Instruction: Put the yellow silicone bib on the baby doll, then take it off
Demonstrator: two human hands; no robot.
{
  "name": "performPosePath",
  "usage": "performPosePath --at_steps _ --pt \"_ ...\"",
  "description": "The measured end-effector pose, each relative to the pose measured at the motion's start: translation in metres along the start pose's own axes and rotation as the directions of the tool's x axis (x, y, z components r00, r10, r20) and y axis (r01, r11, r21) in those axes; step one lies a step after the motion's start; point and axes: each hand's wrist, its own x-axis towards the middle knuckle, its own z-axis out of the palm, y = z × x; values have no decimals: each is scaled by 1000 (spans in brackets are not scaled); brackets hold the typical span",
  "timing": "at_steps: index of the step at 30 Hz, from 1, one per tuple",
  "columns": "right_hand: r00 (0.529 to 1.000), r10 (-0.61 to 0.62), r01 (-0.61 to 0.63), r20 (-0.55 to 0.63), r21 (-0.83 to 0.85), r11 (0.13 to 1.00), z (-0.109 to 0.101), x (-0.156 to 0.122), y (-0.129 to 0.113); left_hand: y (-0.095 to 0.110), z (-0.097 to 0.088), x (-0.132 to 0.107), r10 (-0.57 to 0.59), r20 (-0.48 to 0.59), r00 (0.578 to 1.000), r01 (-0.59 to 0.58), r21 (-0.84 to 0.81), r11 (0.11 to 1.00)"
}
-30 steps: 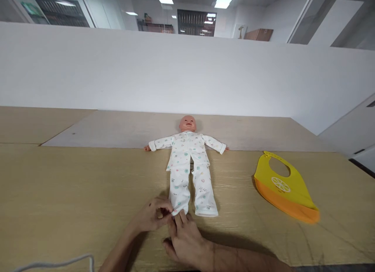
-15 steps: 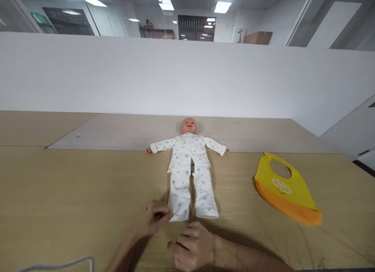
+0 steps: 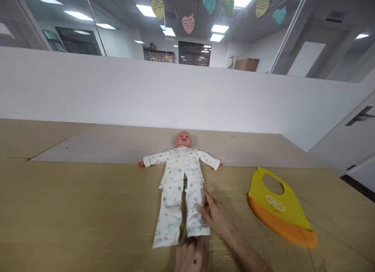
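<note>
A baby doll [image 3: 183,139] lies on its back, arms spread, in a white printed top [image 3: 182,162]. Matching trousers [image 3: 168,217] cover its legs, and no feet show past the cuffs. My right hand [image 3: 218,219] grips the right-hand trouser leg from the side, thumb over the cloth and a finger along its outer edge. Below that same leg, my left hand [image 3: 190,258] reaches up to the cuff. Its fingertips are hidden at the leg opening, so its grip cannot be made out.
A yellow bib [image 3: 283,203] with an orange pocket lies to the right on the wooden tabletop [image 3: 88,209]. Behind the doll stands a white low wall [image 3: 175,96] with glass above it. A door handle [image 3: 361,116] shows at far right.
My left hand has moved from the left trouser cuff to the right one. My right hand has gone from below the cuffs to the right leg's outer side. The view has tilted up.
</note>
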Motion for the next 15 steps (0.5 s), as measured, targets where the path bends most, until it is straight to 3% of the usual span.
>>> performPosePath --at_steps 2,8,15 --pt "993 15 -18 118 27 999 5 0 -1 1 -9 -2 -1 -197 980 40 196 980" --pt "996 -34 23 81 133 991 26 0 2 7 -44 14 -17 -245 969 78 242 967" --pt "995 -101 98 -4 299 949 37 2 10 9 -50 22 -98 -308 946 191 289 938"
